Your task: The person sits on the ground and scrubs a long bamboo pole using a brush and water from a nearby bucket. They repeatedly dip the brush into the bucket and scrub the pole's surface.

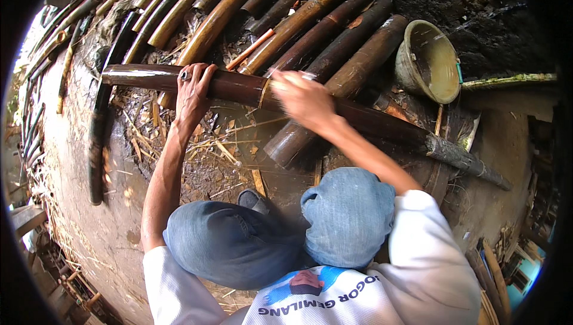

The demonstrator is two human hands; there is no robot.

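Observation:
A long, wet, dark brown bamboo pole (pixel 370 119) lies across in front of my knees, with a grey, rough stretch toward its right end. Near its left part, my left hand (pixel 194 89) grips it from above, fingers curled over the top and a ring on one finger. My right hand (pixel 303 99) presses on the middle of the pole, just right of a pale ring-like joint. It is smeared by motion, its fingers closed; a small pale bit shows beside them, but what they hold cannot be made out. Under the pole, a thick bamboo piece (pixel 290 145) slants toward me.
Several bamboo poles (pixel 230 11) lie side by side beyond my hands. A bucket (pixel 407 65) with murky water stands tilted at the right. One dark curved pole (pixel 97 146) rests on the ground at left. Wood chips and strips (pixel 224 152) litter the wet ground.

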